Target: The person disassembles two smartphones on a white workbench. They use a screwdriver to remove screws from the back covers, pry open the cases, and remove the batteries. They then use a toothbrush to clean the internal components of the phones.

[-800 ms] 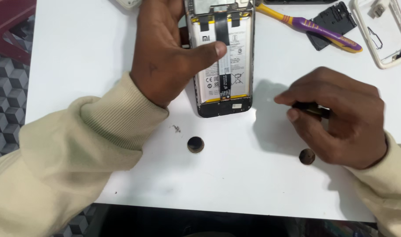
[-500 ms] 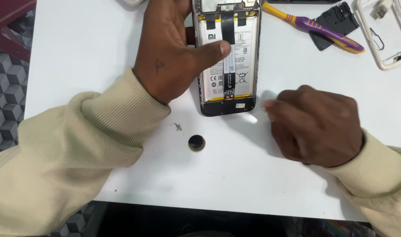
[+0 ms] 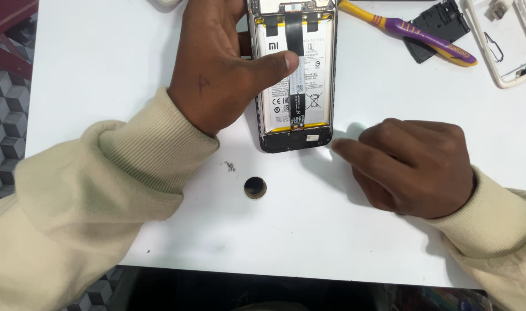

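Phone (image 3: pixel 293 80) opened up, pinned under my left hand (image 3: pixel 222 69), thumb on the battery | right hand (image 3: pixel 415 167) curled loosely beside its bottom edge, grasping nothing I can see | tiny screws (image 3: pixel 230 167) by my left cuff

Matt white table (image 3: pixel 119 69); ribbed cloth cuff (image 3: pixel 159 144); glossy battery (image 3: pixel 320 75).

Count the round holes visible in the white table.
1: one hole shows near the front edge, below the phone. Another may be hidden under the right hand.

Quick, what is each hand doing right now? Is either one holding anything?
Left hand: grip closed on the opened phone, thumb pressed across its battery.
Right hand: resting on the white table, fingers curled; whether it holds anything cannot be told.
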